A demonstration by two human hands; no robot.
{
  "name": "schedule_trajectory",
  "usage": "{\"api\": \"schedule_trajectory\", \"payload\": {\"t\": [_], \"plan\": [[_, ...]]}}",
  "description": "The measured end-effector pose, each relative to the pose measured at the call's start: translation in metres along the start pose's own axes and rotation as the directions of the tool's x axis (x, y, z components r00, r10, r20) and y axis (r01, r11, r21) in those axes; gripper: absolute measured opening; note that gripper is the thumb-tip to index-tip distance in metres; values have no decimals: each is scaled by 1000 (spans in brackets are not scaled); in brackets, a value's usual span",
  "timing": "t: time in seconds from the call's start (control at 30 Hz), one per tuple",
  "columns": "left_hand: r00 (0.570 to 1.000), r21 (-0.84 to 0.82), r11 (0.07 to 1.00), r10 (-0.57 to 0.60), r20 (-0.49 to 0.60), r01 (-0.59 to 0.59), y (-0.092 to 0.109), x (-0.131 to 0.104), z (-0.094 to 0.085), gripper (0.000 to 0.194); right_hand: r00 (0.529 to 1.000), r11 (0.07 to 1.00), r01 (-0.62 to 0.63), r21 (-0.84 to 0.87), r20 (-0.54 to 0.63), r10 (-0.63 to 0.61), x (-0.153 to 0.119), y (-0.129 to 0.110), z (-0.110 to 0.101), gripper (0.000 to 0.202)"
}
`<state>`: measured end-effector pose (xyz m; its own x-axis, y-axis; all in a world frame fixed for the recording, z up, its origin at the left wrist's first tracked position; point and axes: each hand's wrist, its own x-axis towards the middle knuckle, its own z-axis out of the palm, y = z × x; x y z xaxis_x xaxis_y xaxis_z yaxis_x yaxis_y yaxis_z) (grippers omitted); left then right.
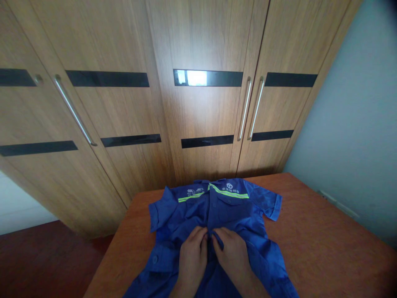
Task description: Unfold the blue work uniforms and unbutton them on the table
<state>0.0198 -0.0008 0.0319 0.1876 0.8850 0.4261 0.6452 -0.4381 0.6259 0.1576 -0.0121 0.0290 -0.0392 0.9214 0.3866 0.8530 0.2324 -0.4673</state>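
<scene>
A blue short-sleeved garment [235, 215] with yellow-green reflective strips and white printing on the chest lies front up, its collar toward the wardrobe. My left hand [194, 252] pinches the cloth at the front placket, left of the middle line. Close beside it, my right hand [231, 250] grips the other edge of the placket, a fold of blue cloth showing between thumb and fingers. The fingertips of both hands nearly meet. Any button between them is too small to make out.
Under the garment is a reddish-brown wooden table [316, 231]. Behind it stands a wooden wardrobe [124, 111] with black strips and long metal handles. A pale wall [350, 136] rises at the right, and dark red floor [46, 260] shows at the lower left.
</scene>
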Motion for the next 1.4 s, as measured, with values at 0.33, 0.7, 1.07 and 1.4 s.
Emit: {"api": "schedule_trajectory", "payload": {"t": [0.33, 0.7, 1.07, 1.4], "plan": [[997, 6, 1000, -26, 77, 26, -1, -4, -4, 31, 999, 999, -34, -6, -18, 34, -2, 1, 9, 27], [999, 60, 998, -14, 44, 12, -8, -9, -16, 28, 978, 951, -151, 269, -101, 184, 12, 16, -12, 30], [993, 380, 921, -43, -109, 81, -51, -2, -73, 29, 959, 947, -236, 219, -104, 263, 13, 82, -45, 32], [992, 459, 884, 117, -37, -87, -20, -4, -54, 44, 997, 998, 53, -14, -60, -54, 26, 31, -43, 34]]}}
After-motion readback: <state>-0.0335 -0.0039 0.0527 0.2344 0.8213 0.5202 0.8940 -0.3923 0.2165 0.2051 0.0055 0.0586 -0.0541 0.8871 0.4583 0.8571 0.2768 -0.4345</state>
